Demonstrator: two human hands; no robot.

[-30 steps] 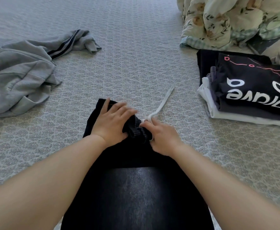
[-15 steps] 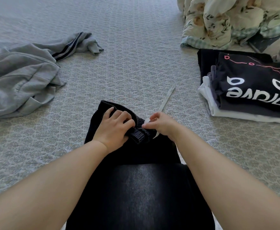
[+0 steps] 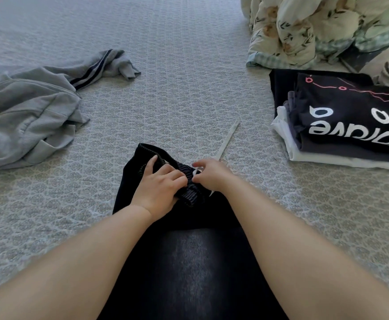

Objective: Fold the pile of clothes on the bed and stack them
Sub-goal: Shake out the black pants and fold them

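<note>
A black garment (image 3: 184, 262) is laid lengthwise on the grey patterned bedcover (image 3: 177, 77) directly in front of the person, its ribbed waistband (image 3: 188, 179) bunched at the far end. The left hand (image 3: 160, 187) is closed over the waistband, and the right hand (image 3: 212, 175) is pinched on the white drawstring (image 3: 227, 140), which trails away toward the right. A crumpled grey garment (image 3: 27, 112) is noted at left, a stack of folded clothes (image 3: 341, 121) at right, and a floral quilt (image 3: 315, 26) beyond it.
</note>
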